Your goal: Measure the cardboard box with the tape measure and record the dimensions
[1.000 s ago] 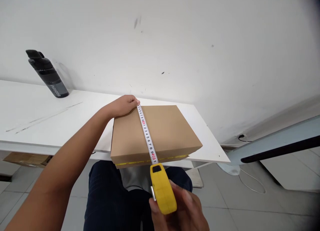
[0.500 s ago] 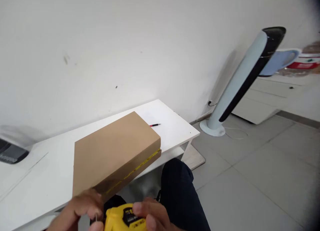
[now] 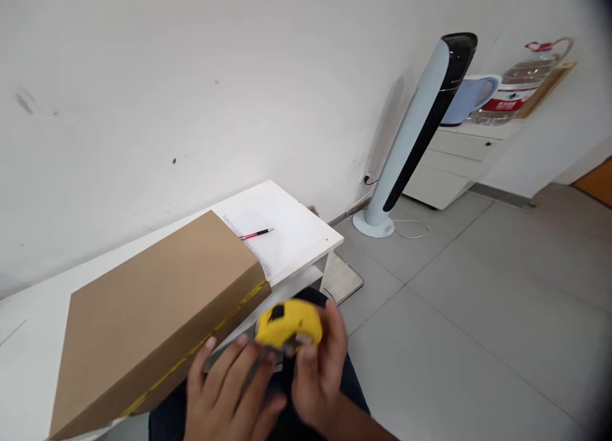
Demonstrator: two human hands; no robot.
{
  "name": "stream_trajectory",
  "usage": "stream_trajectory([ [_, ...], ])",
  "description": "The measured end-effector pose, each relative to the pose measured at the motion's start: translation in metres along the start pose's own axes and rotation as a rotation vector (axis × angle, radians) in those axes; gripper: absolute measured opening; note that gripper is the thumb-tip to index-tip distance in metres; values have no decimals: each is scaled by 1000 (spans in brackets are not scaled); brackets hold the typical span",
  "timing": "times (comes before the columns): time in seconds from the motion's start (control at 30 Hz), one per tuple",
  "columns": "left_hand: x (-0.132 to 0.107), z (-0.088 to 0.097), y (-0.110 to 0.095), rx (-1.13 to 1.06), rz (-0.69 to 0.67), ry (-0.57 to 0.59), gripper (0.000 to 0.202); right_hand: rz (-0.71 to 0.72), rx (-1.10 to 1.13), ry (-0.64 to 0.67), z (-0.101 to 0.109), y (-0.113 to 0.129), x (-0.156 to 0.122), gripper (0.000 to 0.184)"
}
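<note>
My right hand (image 3: 318, 371) grips a yellow tape measure (image 3: 289, 326) with a black patch on its case, held above my lap. Beside it, my left hand (image 3: 234, 390) has its fingers stretched out and spread, the fingertips close to the case; whether they touch it I cannot tell. A brown cardboard box (image 3: 157, 301) lies on the white table (image 3: 306, 234) just beyond my left hand. Yellow tape runs along the box's near side. Past the box's right end, a red and black pen (image 3: 257, 234) rests on a sheet of paper (image 3: 239, 227).
On the floor to the right stands a tall pale blue and black tower appliance (image 3: 421, 129), its cord on the tiles. Behind it, a white drawer cabinet (image 3: 454, 148) carries a blue jug (image 3: 466, 100) and a large water bottle (image 3: 516, 87). My dark-trousered legs are under my hands.
The tape measure has risen and turned, now in my right hand alone. My left hand has moved right, its fingers unfolding. The camera view has swung to the right.
</note>
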State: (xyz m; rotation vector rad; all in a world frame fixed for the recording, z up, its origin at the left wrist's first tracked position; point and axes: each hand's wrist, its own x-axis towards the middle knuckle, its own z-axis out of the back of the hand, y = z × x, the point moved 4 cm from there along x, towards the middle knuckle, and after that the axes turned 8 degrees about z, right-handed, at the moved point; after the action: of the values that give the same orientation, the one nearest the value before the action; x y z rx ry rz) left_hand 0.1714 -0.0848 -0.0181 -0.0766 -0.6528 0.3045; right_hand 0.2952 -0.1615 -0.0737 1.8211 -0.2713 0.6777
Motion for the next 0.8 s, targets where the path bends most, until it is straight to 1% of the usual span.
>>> stream_trajectory([
  [0.03,5,-17,-5,87,-87,77,36,-83,32,-59,5,-15,18,55],
  [0.07,9,-33,-9,139,-140,155,40,-172,23,-63,8,-31,38,52],
  [0.1,14,-49,-9,166,-157,224,43,-247,-17,-28,9,-48,60,49],
  [0.13,19,-62,-8,178,-146,270,46,-292,-96,19,8,-64,82,49],
  [0.17,23,-73,-5,187,-112,293,51,-299,-224,82,6,-78,105,51],
  [0.2,26,-83,1,198,-65,297,55,-270,-362,165,2,-92,127,51],
  [0.3,29,-100,25,220,96,284,60,-228,-441,241,-17,-129,182,44],
  [0.4,25,-101,50,246,256,254,60,-194,-514,339,-46,-156,216,42],
  [0.47,22,-96,61,285,350,224,59,-184,-571,413,-68,-170,229,39],
  [0.53,23,-91,65,327,384,227,58,-173,-626,484,-87,-179,234,36],
  [0.6,26,-91,61,337,327,292,56,-141,-675,543,-101,-183,233,35],
  [0.7,33,-98,52,311,212,406,55,-60,-734,624,-113,-183,226,34],
  [0.73,34,-100,51,302,193,416,55,-36,-753,650,-115,-183,224,34],
  [0.8,34,-103,48,289,181,379,54,-12,-799,692,-117,-183,222,33],
])
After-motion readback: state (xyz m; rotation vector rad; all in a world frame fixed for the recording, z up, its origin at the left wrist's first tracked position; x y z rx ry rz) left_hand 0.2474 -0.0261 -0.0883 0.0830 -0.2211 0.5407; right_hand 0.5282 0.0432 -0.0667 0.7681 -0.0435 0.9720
